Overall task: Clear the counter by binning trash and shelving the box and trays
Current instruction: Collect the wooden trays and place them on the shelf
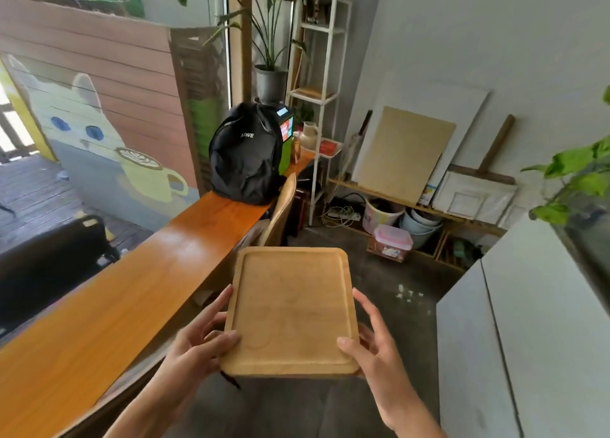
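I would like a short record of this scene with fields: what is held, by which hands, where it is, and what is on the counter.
held: wooden tray, roughly level, nothing on it
left hand: grips the tray's left edge, thumb on top
right hand: grips the right edge, thumb on top
position: in the air over the floor, beside the counter
on counter: black backpack at the far end

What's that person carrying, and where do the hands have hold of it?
A wooden tray, gripped by both hands at its near corners: left hand and right hand, thumbs on top.
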